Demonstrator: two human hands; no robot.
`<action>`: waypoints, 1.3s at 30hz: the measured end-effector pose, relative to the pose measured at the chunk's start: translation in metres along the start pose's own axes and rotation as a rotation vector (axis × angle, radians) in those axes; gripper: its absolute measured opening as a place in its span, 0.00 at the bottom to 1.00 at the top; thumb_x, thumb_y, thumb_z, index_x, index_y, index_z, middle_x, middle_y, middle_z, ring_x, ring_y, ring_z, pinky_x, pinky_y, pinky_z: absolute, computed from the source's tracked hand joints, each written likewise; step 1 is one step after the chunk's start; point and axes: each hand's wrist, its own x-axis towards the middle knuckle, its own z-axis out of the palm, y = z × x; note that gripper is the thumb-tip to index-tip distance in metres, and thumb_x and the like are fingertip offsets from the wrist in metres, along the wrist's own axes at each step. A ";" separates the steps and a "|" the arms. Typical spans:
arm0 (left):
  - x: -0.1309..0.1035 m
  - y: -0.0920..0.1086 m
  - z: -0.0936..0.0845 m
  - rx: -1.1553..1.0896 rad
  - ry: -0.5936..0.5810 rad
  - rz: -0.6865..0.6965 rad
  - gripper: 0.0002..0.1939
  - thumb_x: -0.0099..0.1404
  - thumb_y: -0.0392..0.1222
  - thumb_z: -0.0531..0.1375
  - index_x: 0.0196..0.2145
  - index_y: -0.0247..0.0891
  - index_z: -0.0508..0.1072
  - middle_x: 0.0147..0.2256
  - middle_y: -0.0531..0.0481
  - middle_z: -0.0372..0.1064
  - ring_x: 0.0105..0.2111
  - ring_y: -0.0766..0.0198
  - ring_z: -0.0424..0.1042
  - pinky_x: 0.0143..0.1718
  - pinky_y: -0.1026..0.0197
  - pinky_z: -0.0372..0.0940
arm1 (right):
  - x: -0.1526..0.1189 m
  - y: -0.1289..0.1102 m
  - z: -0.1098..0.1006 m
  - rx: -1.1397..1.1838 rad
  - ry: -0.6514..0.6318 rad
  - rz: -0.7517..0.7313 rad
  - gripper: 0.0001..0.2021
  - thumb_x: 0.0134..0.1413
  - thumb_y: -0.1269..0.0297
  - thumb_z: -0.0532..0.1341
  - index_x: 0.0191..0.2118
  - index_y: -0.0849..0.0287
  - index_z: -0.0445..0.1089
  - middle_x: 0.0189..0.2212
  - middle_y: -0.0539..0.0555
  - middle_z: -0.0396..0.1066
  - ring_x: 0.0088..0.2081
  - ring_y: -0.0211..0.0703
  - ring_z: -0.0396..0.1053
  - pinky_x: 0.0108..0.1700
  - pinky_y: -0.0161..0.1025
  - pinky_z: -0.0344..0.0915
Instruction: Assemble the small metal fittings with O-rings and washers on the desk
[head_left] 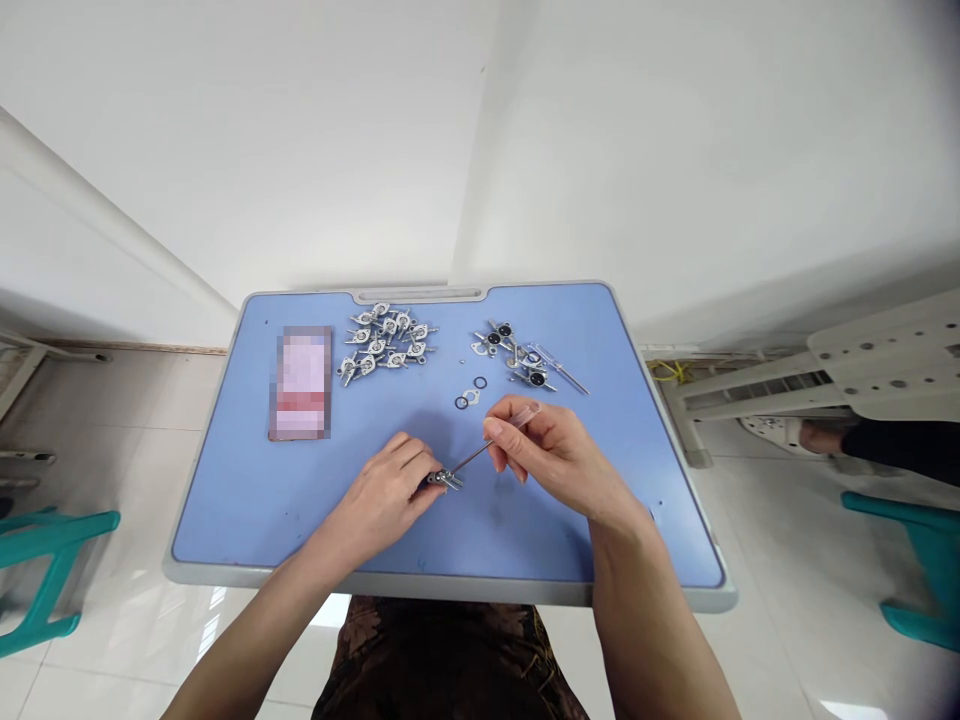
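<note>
My left hand (394, 485) is closed around a small metal valve (450, 481), held low over the blue table; the fingers hide part of it. In my right hand (555, 450) is a thin screwdriver (478, 455) with a clear handle, pinched between thumb and fingers. Its shaft slants down to the left, and the tip meets the valve's upper side. Just beyond the hands lie a dark O-ring (481, 382), another dark ring (461, 403) and a pale flat gasket plate (472, 396).
Several similar metal valves (388, 340) are heaped at the table's back left. More valve parts (537, 379) with black discs lie back right, beside a second clear-handled screwdriver (574, 378). A blurred phone-like rectangle (304, 385) rests at left. Teal stools (56, 570) flank the table (450, 578); another person's foot (780, 437) shows at right.
</note>
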 end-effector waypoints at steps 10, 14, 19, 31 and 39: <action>0.001 0.001 -0.001 0.000 -0.002 -0.003 0.01 0.67 0.36 0.58 0.35 0.37 0.69 0.35 0.48 0.69 0.37 0.61 0.65 0.38 0.58 0.66 | -0.004 -0.004 -0.004 -0.085 -0.022 -0.029 0.15 0.62 0.56 0.54 0.28 0.59 0.65 0.21 0.49 0.63 0.23 0.33 0.59 0.25 0.34 0.55; 0.000 0.001 -0.001 -0.004 -0.007 -0.006 0.02 0.67 0.37 0.57 0.36 0.37 0.69 0.36 0.47 0.69 0.38 0.60 0.66 0.38 0.57 0.66 | -0.006 -0.005 -0.005 -0.058 -0.035 -0.007 0.11 0.62 0.57 0.54 0.32 0.58 0.64 0.21 0.48 0.63 0.23 0.34 0.59 0.25 0.34 0.56; 0.000 0.002 -0.001 -0.008 -0.008 -0.008 0.02 0.67 0.37 0.57 0.36 0.37 0.70 0.35 0.48 0.70 0.38 0.60 0.66 0.38 0.57 0.67 | -0.008 -0.008 -0.008 -0.078 -0.054 -0.017 0.09 0.61 0.59 0.55 0.32 0.58 0.64 0.21 0.47 0.60 0.23 0.34 0.56 0.24 0.34 0.54; 0.000 0.001 -0.001 0.008 0.000 -0.007 0.01 0.66 0.36 0.58 0.36 0.37 0.70 0.36 0.48 0.70 0.38 0.60 0.66 0.38 0.57 0.67 | -0.009 -0.010 -0.006 -0.090 -0.065 -0.017 0.12 0.62 0.56 0.54 0.31 0.58 0.63 0.20 0.47 0.60 0.22 0.34 0.57 0.23 0.34 0.53; 0.000 0.001 -0.001 0.020 0.000 0.000 0.03 0.67 0.38 0.57 0.36 0.37 0.70 0.35 0.47 0.70 0.37 0.60 0.66 0.38 0.57 0.67 | -0.008 -0.010 -0.005 -0.092 -0.078 -0.006 0.13 0.62 0.55 0.53 0.31 0.58 0.62 0.20 0.47 0.61 0.22 0.34 0.57 0.23 0.34 0.53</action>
